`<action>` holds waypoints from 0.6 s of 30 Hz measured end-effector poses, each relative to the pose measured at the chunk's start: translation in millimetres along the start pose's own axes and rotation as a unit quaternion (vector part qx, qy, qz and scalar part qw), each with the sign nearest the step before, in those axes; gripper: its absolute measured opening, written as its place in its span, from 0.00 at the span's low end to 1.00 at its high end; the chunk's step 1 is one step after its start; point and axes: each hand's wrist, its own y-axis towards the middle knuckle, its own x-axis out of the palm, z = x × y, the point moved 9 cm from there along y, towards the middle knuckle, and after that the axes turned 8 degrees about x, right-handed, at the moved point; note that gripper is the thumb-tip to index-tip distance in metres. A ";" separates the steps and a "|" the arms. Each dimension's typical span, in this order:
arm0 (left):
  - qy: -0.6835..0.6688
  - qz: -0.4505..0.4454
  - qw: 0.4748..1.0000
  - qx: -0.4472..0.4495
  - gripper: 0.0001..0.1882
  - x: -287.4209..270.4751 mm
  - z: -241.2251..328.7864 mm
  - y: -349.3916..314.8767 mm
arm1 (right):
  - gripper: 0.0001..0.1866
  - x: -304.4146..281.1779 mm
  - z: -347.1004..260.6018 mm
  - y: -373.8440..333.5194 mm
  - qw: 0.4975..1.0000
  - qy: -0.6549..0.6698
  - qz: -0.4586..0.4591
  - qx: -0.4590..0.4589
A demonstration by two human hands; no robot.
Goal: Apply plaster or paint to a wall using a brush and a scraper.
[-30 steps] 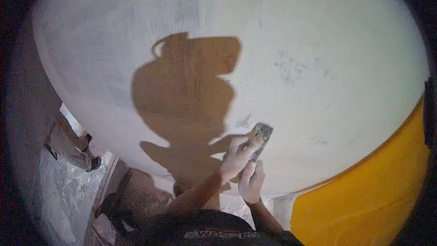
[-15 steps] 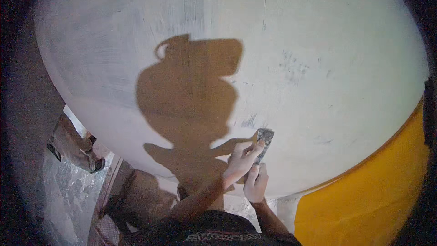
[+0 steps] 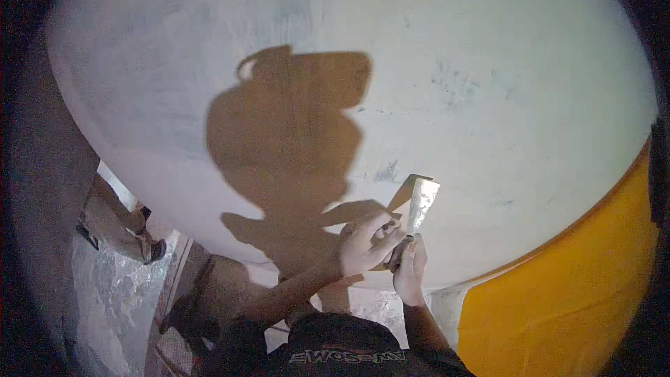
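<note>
My right hand is wrapped round the dark handle of a putty knife. The knife's metal blade points up and away, catching bright light, with patches of residue on it. Just left of the handle is my left hand, its fingers loosely bent and apart; whether its fingertips touch the knife is hard to see. Both hands are in front of a large, pale, curved surface with grey smears and streaks. The blade seems to stand off that surface, casting a shadow beside it.
A big shadow of my head and arms falls on the curved surface. Orange sheeting hangs at the lower right. At the lower left, another person's leg and shoe show above a stained, shiny floor.
The putty knife has turned, so its blade now shines bright instead of dark. My left hand has come off the blade and moved slightly down. My right hand has shifted right and up.
</note>
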 end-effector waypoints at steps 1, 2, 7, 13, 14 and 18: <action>0.029 -0.026 0.999 0.015 0.12 4.8 -0.7 -8.1 | 0.19 -1.2 2.7 0.7 0.998 -0.055 -0.003 0.013; 0.026 -0.032 0.999 0.021 0.12 11.2 -1.6 -13.4 | 0.18 -4.3 5.4 3.1 0.994 -0.111 -0.002 0.025; -0.181 -0.024 0.980 -0.082 0.19 25.6 -29.3 -51.7 | 0.15 18.2 -33.6 3.1 0.893 -0.356 0.011 -0.276; -0.262 0.003 0.958 -0.119 0.18 41.3 -50.3 -63.9 | 0.15 29.5 -28.6 37.4 0.994 -0.098 -0.047 0.004; -0.332 0.025 0.938 -0.098 0.16 43.7 -47.6 -63.5 | 0.15 36.0 -35.8 40.8 0.996 -0.060 -0.056 0.018; -0.346 0.074 0.920 -0.169 0.18 50.7 -46.7 -62.9 | 0.13 44.1 -44.0 38.7 0.998 0.005 -0.041 0.040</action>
